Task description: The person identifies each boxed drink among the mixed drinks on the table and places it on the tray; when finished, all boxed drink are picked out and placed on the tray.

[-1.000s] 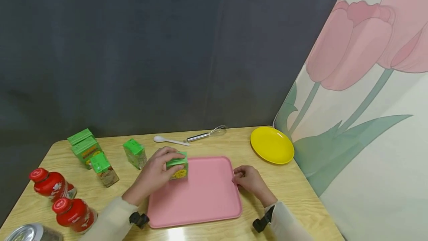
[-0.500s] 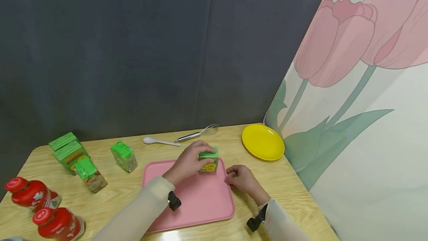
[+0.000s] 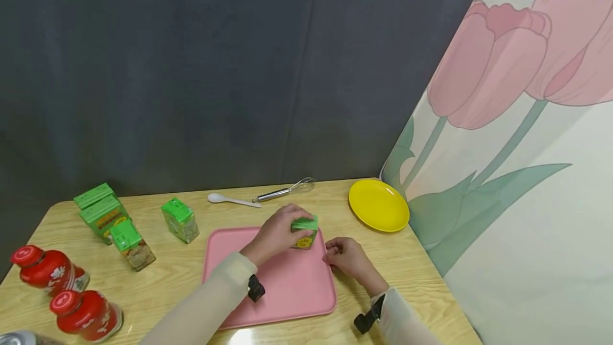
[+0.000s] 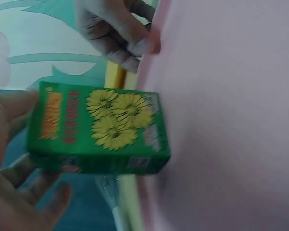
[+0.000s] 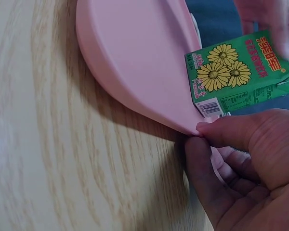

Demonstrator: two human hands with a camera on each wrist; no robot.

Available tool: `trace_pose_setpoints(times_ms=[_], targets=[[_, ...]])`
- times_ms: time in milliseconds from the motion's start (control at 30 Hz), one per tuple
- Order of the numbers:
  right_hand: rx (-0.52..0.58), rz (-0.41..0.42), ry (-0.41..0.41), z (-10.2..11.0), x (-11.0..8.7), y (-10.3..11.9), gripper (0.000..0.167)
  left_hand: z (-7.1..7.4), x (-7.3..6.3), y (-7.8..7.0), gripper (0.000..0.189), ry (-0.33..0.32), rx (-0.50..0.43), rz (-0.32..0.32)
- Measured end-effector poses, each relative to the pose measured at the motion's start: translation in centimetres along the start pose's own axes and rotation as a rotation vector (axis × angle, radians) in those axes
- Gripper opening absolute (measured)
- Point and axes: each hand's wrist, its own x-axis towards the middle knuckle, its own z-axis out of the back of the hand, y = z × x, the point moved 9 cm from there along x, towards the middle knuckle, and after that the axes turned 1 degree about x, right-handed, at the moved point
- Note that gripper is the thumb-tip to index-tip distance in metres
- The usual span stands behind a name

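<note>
My left hand (image 3: 278,231) holds a green drink carton (image 3: 305,240) by its top, thumb on one side and fingers on the other. Upright in the head view, the carton is at the far right corner of the pink tray (image 3: 292,292). Yellow flowers are printed on its front, plain in the left wrist view. Its bottom end is right at the tray's surface in the right wrist view. Thumb and index finger of my right hand (image 3: 353,261) pinch the tray's right rim, close beside the carton.
Several more green cartons (image 3: 179,220) stand at the left. Nearer are two red-capped jars (image 3: 88,315) and a can (image 3: 19,338) at the corner. A white spoon (image 3: 233,199) and a whisk (image 3: 282,192) lie behind the tray, and a yellow plate (image 3: 378,205) sits at the back right.
My left hand has carried the carton rightward across the tray, from its far left part to the far right corner. The right hand keeps its pinch on the rim.
</note>
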Motion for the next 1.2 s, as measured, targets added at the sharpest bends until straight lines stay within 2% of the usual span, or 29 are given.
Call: trace_pose_setpoints(times_ms=[100, 200, 267, 367, 467, 533, 633, 767, 833, 1000, 1100, 1200], targets=[[0.009, 0.001, -0.001, -0.2, 0.0, 0.0, 0.026, 2.5, -0.8, -0.1, 0.029, -0.094, 0.08, -0.008], [0.015, 0.0, 0.001, -0.2, -0.1, 0.0, 0.026, 6.5, -2.3, 0.4, 0.026, -0.232, 0.188, 0.003], [0.006, -0.005, -0.001, -0.1, -0.1, -0.1, 0.026, 9.2, -3.7, 1.2, 0.025, -0.322, 0.272, 0.037], [-0.006, -0.011, -0.017, 0.4, -0.3, -0.2, 0.026, 12.8, -6.1, 2.9, 0.026, -0.424, 0.371, 0.107], [-0.016, -0.019, -0.04, 0.9, -0.4, -0.4, 0.026, 15.1, -8.3, 4.8, 0.035, -0.469, 0.425, 0.174], [-0.009, -0.027, -0.049, 1.1, -0.5, -0.7, 0.026, 15.7, -9.5, 6.1, 0.043, -0.462, 0.429, 0.225], [0.008, -0.037, -0.05, 1.0, -0.5, -1.0, 0.026, 15.7, -10.7, 7.8, 0.059, -0.422, 0.41, 0.302], [0.026, -0.033, -0.044, 0.6, -0.4, -1.1, 0.026, 15.6, -11.2, 9.4, 0.075, -0.406, 0.355, 0.37], [0.031, -0.033, -0.04, 0.5, -0.4, -1.0, 0.027, 15.7, -11.1, 9.8, 0.072, -0.424, 0.335, 0.378], [0.029, -0.035, -0.039, 0.2, -0.3, -1.1, 0.027, 16.1, -10.7, 10.7, 0.044, -0.459, 0.26, 0.352], [0.03, -0.03, -0.031, 0.0, -0.2, -1.0, 0.027, 16.3, -10.9, 11.1, 0.042, -0.469, 0.184, 0.334], [0.033, -0.016, -0.023, -0.1, 0.0, -0.7, 0.027, 16.6, -11.6, 11.5, 0.047, -0.511, 0.159, 0.358]])
